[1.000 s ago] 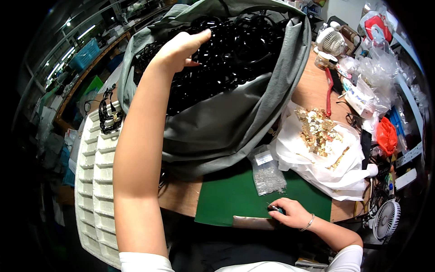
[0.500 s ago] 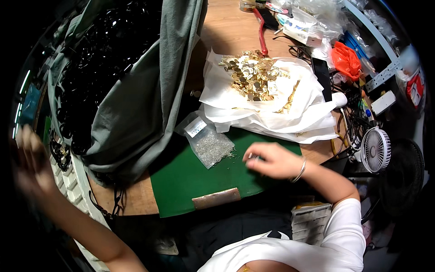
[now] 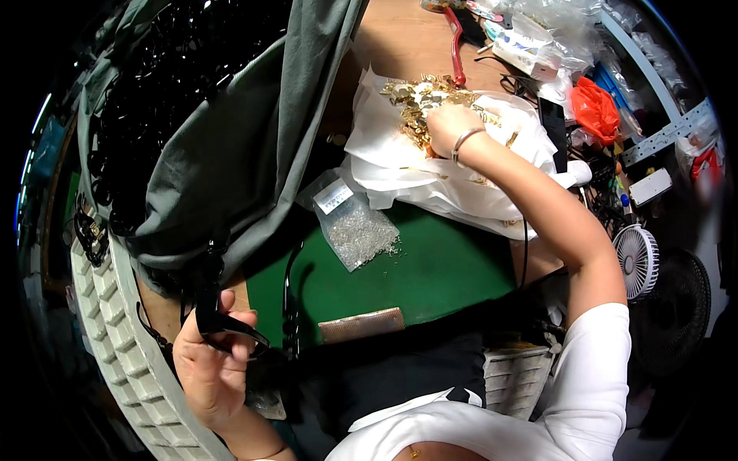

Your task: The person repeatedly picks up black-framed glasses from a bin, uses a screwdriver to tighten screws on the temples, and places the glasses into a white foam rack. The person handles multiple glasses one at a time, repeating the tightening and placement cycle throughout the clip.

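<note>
My left hand [image 3: 209, 369] is closed on a pair of black glasses [image 3: 223, 323] at the lower left, above the table's near edge. One long black temple reaches up over the green mat [image 3: 438, 253]. At the back, my right hand [image 3: 452, 127] reaches into a pile of small gold metal pieces [image 3: 419, 96] on white wrapping sheets [image 3: 377, 180]. Its fingertips point down among the pieces and are hidden. A clear plastic bag [image 3: 357, 230] of tiny shiny parts lies on the mat, some spilled beside its edge.
A large grey cloth sack [image 3: 231, 169] full of glossy black pieces stands at the left. A red-handled tool [image 3: 457, 46], a dark phone [image 3: 552, 127] and a red plastic bag [image 3: 594, 110] lie at the back right. A textured strip [image 3: 361, 326] edges the mat; a small white fan [image 3: 636, 261] stands right.
My left hand has come from the far left toward the near table edge and now holds the black glasses. My right hand has moved from above the mat up into the gold pieces.
</note>
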The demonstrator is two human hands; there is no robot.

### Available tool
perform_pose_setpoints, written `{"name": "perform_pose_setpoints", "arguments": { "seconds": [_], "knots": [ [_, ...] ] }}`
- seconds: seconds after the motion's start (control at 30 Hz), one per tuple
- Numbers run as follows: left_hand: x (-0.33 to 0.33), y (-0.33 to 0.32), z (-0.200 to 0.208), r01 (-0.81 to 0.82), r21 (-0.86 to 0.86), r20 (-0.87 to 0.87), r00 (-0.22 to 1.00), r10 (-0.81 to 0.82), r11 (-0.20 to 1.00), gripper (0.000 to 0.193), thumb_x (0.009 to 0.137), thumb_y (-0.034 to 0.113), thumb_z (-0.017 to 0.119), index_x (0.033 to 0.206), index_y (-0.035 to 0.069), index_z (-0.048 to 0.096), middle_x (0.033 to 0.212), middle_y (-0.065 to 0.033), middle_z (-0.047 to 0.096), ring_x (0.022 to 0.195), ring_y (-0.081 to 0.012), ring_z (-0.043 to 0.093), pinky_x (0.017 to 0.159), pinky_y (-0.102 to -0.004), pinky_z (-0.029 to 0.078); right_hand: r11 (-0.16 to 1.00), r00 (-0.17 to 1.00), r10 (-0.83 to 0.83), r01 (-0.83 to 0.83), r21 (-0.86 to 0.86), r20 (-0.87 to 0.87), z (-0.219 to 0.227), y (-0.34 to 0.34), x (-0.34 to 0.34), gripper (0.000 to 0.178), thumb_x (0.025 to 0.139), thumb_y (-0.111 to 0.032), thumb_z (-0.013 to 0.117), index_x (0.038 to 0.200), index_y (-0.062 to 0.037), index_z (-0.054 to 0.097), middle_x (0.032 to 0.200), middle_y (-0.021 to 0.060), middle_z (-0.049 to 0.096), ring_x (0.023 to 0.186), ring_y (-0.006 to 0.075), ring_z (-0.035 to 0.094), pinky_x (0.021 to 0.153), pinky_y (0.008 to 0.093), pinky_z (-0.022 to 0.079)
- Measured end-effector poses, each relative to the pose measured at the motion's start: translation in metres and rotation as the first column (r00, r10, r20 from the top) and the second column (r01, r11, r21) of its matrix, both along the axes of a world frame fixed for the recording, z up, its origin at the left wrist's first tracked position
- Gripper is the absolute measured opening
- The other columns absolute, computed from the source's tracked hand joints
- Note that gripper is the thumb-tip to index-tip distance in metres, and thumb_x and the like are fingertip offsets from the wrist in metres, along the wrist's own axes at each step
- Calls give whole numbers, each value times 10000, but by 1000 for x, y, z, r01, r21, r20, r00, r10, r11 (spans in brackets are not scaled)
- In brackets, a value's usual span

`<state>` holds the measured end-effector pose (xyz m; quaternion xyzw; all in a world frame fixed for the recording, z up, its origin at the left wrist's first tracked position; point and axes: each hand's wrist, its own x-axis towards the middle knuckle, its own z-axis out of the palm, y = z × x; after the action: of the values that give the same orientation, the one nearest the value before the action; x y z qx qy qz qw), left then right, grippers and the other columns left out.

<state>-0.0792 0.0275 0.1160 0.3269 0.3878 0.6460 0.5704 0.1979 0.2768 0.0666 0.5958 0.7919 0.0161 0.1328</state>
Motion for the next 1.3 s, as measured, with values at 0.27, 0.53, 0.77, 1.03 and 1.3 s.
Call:
{"name": "perform_pose_setpoints", "arguments": {
  "seconds": [0.27,0.53,0.77,1.03,1.3],
  "knots": [
    [59,-18,-73,-88,139,-486,862,145,986,320,766,120,591,998,-76,491,814,-111,597,744,-155,585,687,-247,453,991,999,-1,6,132,-38,-11,-2,9,139,692,-99,529,743,0,611,784,187,610,783,310,602,660,391,488],
    [69,-14,-67,59,10,-460,887,-48,998,406,772,34,572,1130,-74,413,876,-111,601,839,-153,561,818,-272,417,954,963,61,21,299,-264,-23,-2,46,96,665,-77,526,725,-2,530,719,216,570,709,364,571,639,439,452],
    [72,-7,-67,63,112,-620,784,20,992,321,719,-66,569,1034,-76,508,845,-116,625,736,-159,615,643,-229,493,847,60,-380,-378,-373,-923,53,-142,-34,140,719,-121,652,765,-42,545,683,19,580,629,69,535,567,198,420],
    [86,-7,-59,10,70,-631,775,37,997,264,736,-14,575,1000,-24,565,766,-97,621,650,-149,591,554,-228,454,749,154,-351,-546,-375,-924,18,-162,-46,204,731,-121,680,720,-34,496,676,11,538,574,41,458,500,188,358],
    [87,-4,-60,-41,108,-699,707,105,993,169,738,-4,558,901,-11,601,644,-64,616,550,-165,585,548,-239,429,742,79,-534,-434,-511,-842,27,-165,-55,255,694,-118,713,712,-40,471,638,5,538,558,26,475,474,179,365]
  ]
}}
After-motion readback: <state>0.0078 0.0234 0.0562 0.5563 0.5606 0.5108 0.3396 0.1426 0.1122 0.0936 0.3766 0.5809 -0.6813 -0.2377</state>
